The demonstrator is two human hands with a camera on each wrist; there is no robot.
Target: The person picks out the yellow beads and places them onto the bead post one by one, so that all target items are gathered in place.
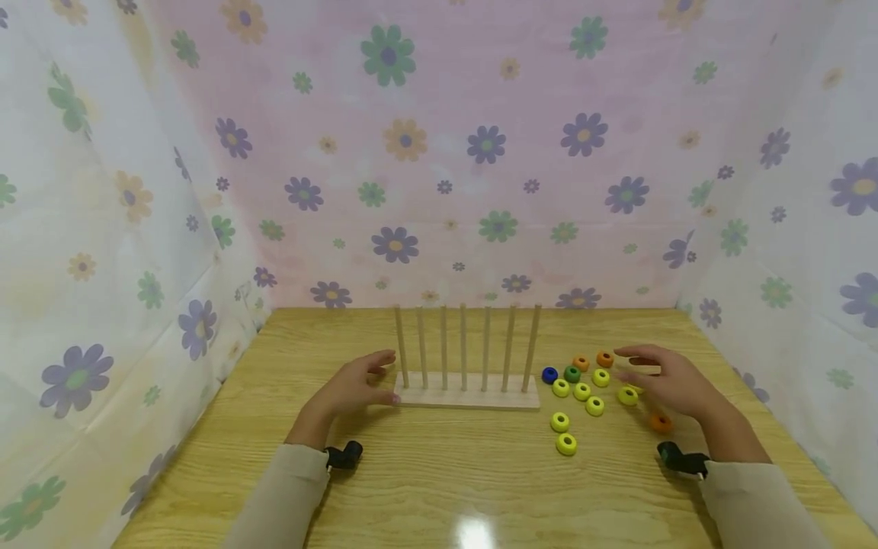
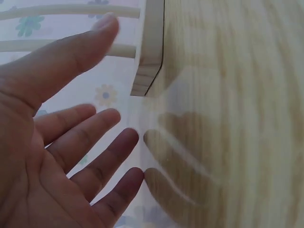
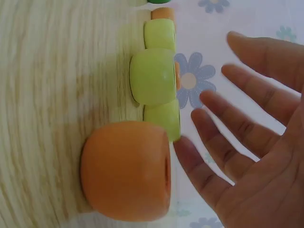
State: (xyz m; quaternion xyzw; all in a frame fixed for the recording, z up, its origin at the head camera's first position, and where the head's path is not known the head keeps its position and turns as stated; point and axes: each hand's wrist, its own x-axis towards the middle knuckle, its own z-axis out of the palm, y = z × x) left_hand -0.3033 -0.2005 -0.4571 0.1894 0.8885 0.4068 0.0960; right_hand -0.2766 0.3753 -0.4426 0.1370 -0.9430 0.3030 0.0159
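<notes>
A wooden peg rack (image 1: 466, 395), its base pale and its several upright dowels in a row, stands mid-table. My left hand (image 1: 353, 387) is at the rack's left end, fingers spread and holding nothing. In the left wrist view, the thumb overlaps the dowels beside the base (image 2: 151, 52). Over the right-hand beads hovers my right hand (image 1: 668, 381), its fingers extended and apart. Nearest it are an orange bead (image 1: 605, 358) and a yellow bead (image 1: 627, 395). Another orange bead (image 3: 126, 171) looms large below the fingers in the right wrist view.
Right of the rack lie a blue bead (image 1: 549, 375), a green bead (image 1: 572, 374) and several yellow beads (image 1: 581, 392). Two yellow ones, including the front yellow bead (image 1: 566, 444), sit closer to me. Flowered cloth (image 1: 473, 168) walls the table on three sides.
</notes>
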